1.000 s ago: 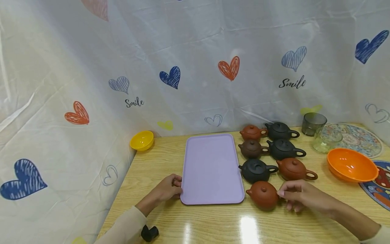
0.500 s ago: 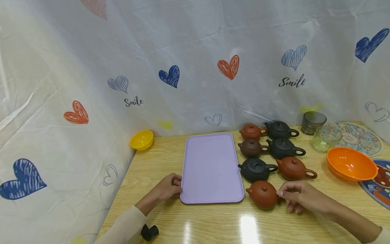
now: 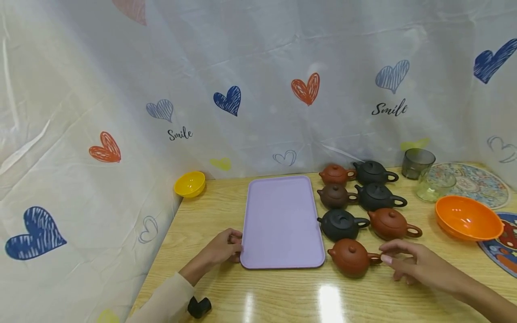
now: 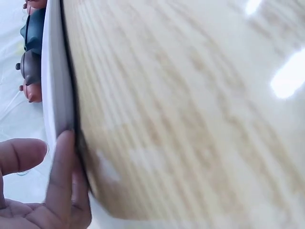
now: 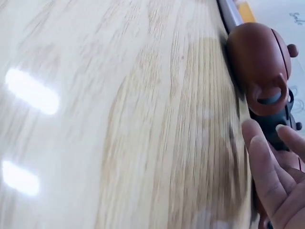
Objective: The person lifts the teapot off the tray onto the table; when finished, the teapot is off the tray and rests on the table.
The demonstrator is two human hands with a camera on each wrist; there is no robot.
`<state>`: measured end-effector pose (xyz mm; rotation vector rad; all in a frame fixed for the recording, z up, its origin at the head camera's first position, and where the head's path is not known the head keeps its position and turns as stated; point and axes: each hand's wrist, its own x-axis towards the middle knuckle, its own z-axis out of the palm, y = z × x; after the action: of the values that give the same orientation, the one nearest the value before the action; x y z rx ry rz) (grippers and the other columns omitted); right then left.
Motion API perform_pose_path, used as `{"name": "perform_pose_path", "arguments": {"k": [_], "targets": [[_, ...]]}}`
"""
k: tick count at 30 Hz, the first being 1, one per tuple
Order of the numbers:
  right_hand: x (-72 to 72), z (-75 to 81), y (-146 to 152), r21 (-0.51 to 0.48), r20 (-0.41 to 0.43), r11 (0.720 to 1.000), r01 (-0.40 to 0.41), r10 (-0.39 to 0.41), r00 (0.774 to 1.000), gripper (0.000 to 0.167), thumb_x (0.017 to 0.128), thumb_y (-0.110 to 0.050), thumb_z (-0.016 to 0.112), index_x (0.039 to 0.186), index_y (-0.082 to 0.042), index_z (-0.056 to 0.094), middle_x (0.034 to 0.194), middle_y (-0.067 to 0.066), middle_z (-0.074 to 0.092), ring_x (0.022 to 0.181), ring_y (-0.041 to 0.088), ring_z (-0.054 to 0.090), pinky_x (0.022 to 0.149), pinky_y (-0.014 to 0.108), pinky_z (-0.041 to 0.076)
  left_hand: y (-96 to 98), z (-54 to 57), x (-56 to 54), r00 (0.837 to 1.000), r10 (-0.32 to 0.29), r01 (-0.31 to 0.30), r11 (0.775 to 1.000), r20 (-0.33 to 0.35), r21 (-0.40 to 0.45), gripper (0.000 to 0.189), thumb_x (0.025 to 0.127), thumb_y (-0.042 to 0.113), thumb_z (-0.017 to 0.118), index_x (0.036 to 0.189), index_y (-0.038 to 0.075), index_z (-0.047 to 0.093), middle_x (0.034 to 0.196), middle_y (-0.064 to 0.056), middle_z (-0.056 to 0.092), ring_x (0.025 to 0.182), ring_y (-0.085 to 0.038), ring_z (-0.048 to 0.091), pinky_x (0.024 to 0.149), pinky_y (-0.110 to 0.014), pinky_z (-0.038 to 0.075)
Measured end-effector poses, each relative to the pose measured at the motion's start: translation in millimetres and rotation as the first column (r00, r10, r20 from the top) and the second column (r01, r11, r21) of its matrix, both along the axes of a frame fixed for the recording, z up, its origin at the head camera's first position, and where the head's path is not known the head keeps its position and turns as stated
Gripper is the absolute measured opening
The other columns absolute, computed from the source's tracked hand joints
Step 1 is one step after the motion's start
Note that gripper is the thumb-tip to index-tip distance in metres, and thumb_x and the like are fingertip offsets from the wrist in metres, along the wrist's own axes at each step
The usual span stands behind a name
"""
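A lilac tray lies on the table. My left hand is at its left side near the front corner; in the left wrist view, extended fingers touch the tray's outer wall and the thumb stands apart from them. Right of the tray's front corner sits a reddish-brown clay teapot, lid on, spout left, handle right. My right hand is just beside that handle, fingers parted. The right wrist view shows a gap between the fingertips and the teapot's handle.
Behind the front teapot stand two columns of teapots, including a black one, a dark brown one and a red one. Rightward are an orange bowl, tumblers and round mats. A yellow bowl sits back left.
My right hand has let go of the front teapot's handle and drawn back a little to the right. The teapot stays in place, and my left hand remains at the tray.
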<state>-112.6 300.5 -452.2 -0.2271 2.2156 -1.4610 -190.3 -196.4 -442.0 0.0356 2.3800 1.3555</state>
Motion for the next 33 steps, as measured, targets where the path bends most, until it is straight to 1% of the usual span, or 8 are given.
{"name": "perform_pose_path", "arguments": {"k": [5, 9, 11, 15, 18, 24, 31, 33], "targets": [[11.6, 5.8, 7, 0.163, -0.21, 0.984, 0.067, -0.032, 0.977, 0.043, 0.106, -0.027, 0.05, 0.141, -0.002, 0.049, 0.13, 0.022, 0.059, 0.089, 0.005, 0.067, 0.066, 0.029, 0.057, -3.6, 7.1, 1.3, 0.995, -0.012, 0.008, 0.999, -0.097, -0.045, 0.037, 0.098, 0.011, 0.058, 0.132, -0.002, 0.052, 0.112, -0.015, 0.061, 0.092, -0.022, 0.063, 0.074, -0.035, 0.059], [22.7, 10.3, 12, 0.346, -0.403, 0.917, 0.199, -0.047, 0.914, 0.041, 0.101, -0.032, 0.059, 0.137, -0.011, 0.055, 0.133, 0.019, 0.059, 0.095, 0.008, 0.065, 0.067, 0.027, 0.056, -7.4, 16.3, 0.8, 0.979, -0.013, 0.003, 0.999, -0.202, -0.049, 0.039, 0.1, 0.017, 0.059, 0.134, 0.0, 0.053, 0.115, -0.014, 0.062, 0.098, -0.023, 0.064, 0.078, -0.037, 0.06], [27.1, 12.1, 15, 0.421, -0.516, 0.866, 0.268, -0.015, 0.856, 0.044, 0.097, -0.034, 0.066, 0.134, -0.012, 0.057, 0.132, 0.02, 0.06, 0.101, 0.021, 0.066, 0.072, 0.038, 0.058, -11.0, 21.2, 1.4, 0.962, -0.03, 0.003, 0.995, -0.273, -0.096, 0.042, 0.1, 0.024, 0.061, 0.136, 0.003, 0.054, 0.119, -0.011, 0.063, 0.103, -0.023, 0.064, 0.081, -0.038, 0.059], [33.0, 13.3, 26, 0.468, -0.739, 0.8, 0.374, 0.122, 0.663, 0.064, 0.08, -0.034, 0.084, 0.135, -0.013, 0.059, 0.135, 0.016, 0.059, 0.115, 0.037, 0.058, 0.092, 0.058, 0.049, -20.4, 30.8, 4.4, 0.902, -0.111, 0.018, 0.975, -0.418, -0.219, 0.05, 0.099, 0.038, 0.063, 0.14, 0.01, 0.053, 0.129, -0.01, 0.062, 0.115, -0.025, 0.062, 0.094, -0.043, 0.055], [34.8, 13.0, 37, 0.481, -0.819, 0.784, 0.392, 0.242, 0.52, 0.083, 0.069, -0.037, 0.089, 0.143, -0.02, 0.055, 0.151, 0.002, 0.048, 0.13, 0.03, 0.047, 0.114, 0.062, 0.032, -29.2, 38.7, 7.5, 0.83, -0.215, 0.047, 0.947, -0.515, -0.319, 0.057, 0.098, 0.04, 0.063, 0.143, 0.008, 0.051, 0.136, -0.013, 0.059, 0.122, -0.03, 0.059, 0.101, -0.049, 0.051], [31.3, 24.3, 50, 0.555, -0.82, 0.766, 0.325, 0.437, 0.37, 0.102, 0.065, -0.058, 0.084, 0.15, -0.016, 0.046, 0.165, 0.004, 0.026, 0.154, 0.01, 0.011, 0.127, 0.038, -0.004, -44.6, 48.7, 9.3, 0.684, -0.437, 0.063, 0.833, -0.584, -0.549, 0.066, 0.096, 0.046, 0.063, 0.149, 0.011, 0.044, 0.148, -0.009, 0.049, 0.134, -0.032, 0.05, 0.108, -0.054, 0.045], [25.8, 36.4, 47, 0.604, -0.795, 0.735, 0.309, 0.526, 0.302, 0.114, 0.063, -0.079, 0.072, 0.153, -0.016, 0.042, 0.165, 0.012, 0.025, 0.156, 0.013, -0.003, 0.126, 0.043, -0.011, -52.2, 50.8, 8.3, 0.422, -0.668, 0.069, 0.697, -0.613, -0.713, 0.076, 0.094, 0.055, 0.061, 0.152, 0.011, 0.042, 0.155, -0.016, 0.041, 0.139, -0.037, 0.044, 0.107, -0.061, 0.043], [24.5, 36.8, 47, 0.612, -0.789, 0.725, 0.315, 0.539, 0.294, 0.114, 0.064, -0.081, 0.069, 0.155, -0.017, 0.039, 0.167, 0.011, 0.02, 0.157, 0.016, -0.004, 0.125, 0.045, -0.013, -52.0, 50.7, 8.3, 0.371, -0.704, 0.068, 0.671, -0.605, -0.739, 0.078, 0.094, 0.059, 0.058, 0.153, 0.012, 0.041, 0.156, -0.016, 0.039, 0.14, -0.038, 0.042, 0.107, -0.061, 0.041]]}}
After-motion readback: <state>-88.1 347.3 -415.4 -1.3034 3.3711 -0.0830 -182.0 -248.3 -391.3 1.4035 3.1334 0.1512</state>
